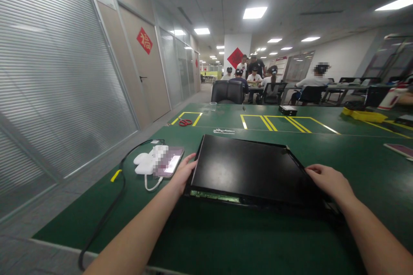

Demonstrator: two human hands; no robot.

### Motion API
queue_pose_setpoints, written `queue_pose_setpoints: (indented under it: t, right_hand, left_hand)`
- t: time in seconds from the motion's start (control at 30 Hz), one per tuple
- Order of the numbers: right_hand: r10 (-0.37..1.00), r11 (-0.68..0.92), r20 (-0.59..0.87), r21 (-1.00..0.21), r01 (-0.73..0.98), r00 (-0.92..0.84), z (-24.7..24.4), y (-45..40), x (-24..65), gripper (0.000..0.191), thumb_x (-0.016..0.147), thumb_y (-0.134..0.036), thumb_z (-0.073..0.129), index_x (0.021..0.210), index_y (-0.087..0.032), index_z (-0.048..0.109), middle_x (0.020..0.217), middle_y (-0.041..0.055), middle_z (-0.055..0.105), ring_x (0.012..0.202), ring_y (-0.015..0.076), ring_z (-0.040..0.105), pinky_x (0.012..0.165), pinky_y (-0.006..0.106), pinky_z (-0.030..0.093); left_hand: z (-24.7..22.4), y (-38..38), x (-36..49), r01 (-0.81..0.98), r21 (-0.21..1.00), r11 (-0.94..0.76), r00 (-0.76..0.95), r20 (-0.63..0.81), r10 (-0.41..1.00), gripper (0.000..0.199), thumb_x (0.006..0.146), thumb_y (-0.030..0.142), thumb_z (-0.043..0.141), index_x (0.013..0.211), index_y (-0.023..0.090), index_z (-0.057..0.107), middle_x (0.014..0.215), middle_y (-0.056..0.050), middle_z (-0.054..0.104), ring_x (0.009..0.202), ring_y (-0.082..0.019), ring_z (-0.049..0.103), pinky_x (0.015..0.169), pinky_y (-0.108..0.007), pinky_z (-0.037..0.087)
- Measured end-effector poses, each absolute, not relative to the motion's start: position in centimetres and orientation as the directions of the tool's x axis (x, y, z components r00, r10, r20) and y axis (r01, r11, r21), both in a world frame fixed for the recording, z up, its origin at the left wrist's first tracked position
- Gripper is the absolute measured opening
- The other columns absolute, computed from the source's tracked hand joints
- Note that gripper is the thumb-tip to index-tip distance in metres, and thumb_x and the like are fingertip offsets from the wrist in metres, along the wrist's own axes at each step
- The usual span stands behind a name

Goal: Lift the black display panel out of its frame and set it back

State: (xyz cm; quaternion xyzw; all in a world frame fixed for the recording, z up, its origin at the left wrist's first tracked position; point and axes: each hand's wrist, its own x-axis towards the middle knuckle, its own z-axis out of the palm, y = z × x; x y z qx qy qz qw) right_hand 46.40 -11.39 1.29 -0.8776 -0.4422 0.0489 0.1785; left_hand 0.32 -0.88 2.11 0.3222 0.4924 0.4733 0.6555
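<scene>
A black flat screen panel (251,169) with a dark frame lies face up in front of me over the green table, its near edge showing a strip of green circuit board at the left. My left hand (184,172) grips the panel's left edge, with the fingertips partly hidden by it. On the opposite side, my right hand (329,180) holds the right edge, fingers bent around the frame. Small silvery pieces (223,131) lie just beyond the panel's far edge.
Left of the panel are a phone (173,160), a white charger (145,165) and a black cable (121,193). Red scissors (185,122), a black box (287,110) and a yellow tray (364,114) lie farther back on the green table (97,219). People sit beyond.
</scene>
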Motion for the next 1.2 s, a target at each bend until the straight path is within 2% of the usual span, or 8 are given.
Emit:
queue_pose_setpoints:
  t: [0.1,0.3,0.47,0.6,0.8,0.97,1.2]
  right_hand:
    - [0.797,-0.542,0.068,-0.359,0.760,0.600,1.3,-11.4,46.3,0.042,0.085,-0.051,0.048,0.097,-0.026,0.081,0.102,0.0100,0.080,0.090,0.0318,0.073,0.074,0.041,0.055]
    - [0.797,-0.549,0.046,-0.360,0.754,0.602,1.2,-11.3,46.3,0.044,0.086,-0.048,0.050,0.103,-0.024,0.082,0.105,0.0111,0.079,0.095,0.0337,0.072,0.076,0.042,0.052]
    - [0.797,-0.534,0.078,-0.372,0.759,0.599,1.0,-11.2,46.4,0.040,0.085,-0.049,0.052,0.097,-0.025,0.082,0.100,0.0108,0.080,0.090,0.0332,0.072,0.073,0.042,0.052]
    - [0.797,-0.539,0.059,-0.379,0.752,0.601,1.0,-11.2,46.3,0.040,0.084,-0.049,0.052,0.098,-0.026,0.082,0.102,0.0105,0.079,0.090,0.0322,0.072,0.073,0.041,0.052]
    - [0.803,-0.541,0.036,-0.377,0.752,0.595,0.8,-11.2,46.4,0.043,0.085,-0.050,0.050,0.101,-0.026,0.081,0.107,0.0107,0.079,0.094,0.0335,0.071,0.075,0.043,0.052]
    - [0.804,-0.525,0.055,-0.401,0.751,0.591,0.4,-10.9,46.9,0.042,0.082,-0.049,0.052,0.102,-0.026,0.080,0.106,0.0103,0.079,0.092,0.0322,0.072,0.075,0.043,0.052]
    - [0.784,-0.526,0.054,-0.471,0.708,0.618,-0.7,-10.3,47.9,0.055,0.082,-0.052,0.052,0.120,-0.019,0.075,0.103,0.0132,0.078,0.095,0.0335,0.072,0.083,0.044,0.055]
  left_hand:
    - [2.1,-0.8,0.2,-0.270,0.911,0.313,0.069,-0.306,0.950,0.080,0.078,0.022,0.087,0.149,0.018,0.050,0.079,-0.006,0.079,0.061,-0.022,0.075,0.052,-0.026,0.055]
    - [1.7,-0.5,-0.2,-0.244,0.942,0.231,0.182,-0.190,0.965,0.055,0.076,0.033,0.087,0.128,0.021,0.073,0.108,-0.008,0.082,0.096,-0.026,0.078,0.077,-0.030,0.059]
    - [1.3,-0.2,-0.4,-0.323,0.922,0.214,0.268,-0.128,0.955,0.053,0.074,0.031,0.085,0.125,0.018,0.076,0.125,-0.011,0.078,0.118,-0.032,0.072,0.097,-0.037,0.057]
    - [1.5,-0.5,-0.4,-0.382,0.907,0.177,0.326,-0.047,0.944,0.060,0.074,0.033,0.084,0.130,0.015,0.074,0.133,-0.014,0.074,0.128,-0.035,0.066,0.108,-0.042,0.051]
    - [2.4,-1.3,-0.4,-0.326,0.937,0.125,0.353,-0.002,0.936,0.070,0.068,0.032,0.087,0.135,0.018,0.072,0.132,-0.012,0.075,0.132,-0.038,0.063,0.111,-0.043,0.048]
    - [2.8,-1.5,-0.4,-0.351,0.931,0.097,0.369,0.042,0.929,0.067,0.067,0.026,0.086,0.132,0.017,0.074,0.131,-0.014,0.075,0.131,-0.038,0.063,0.111,-0.045,0.047]
    - [3.1,-1.8,-0.2,-0.409,0.904,0.125,0.422,0.066,0.904,0.062,0.071,0.021,0.083,0.132,0.018,0.073,0.134,-0.013,0.074,0.131,-0.037,0.064,0.111,-0.046,0.049]
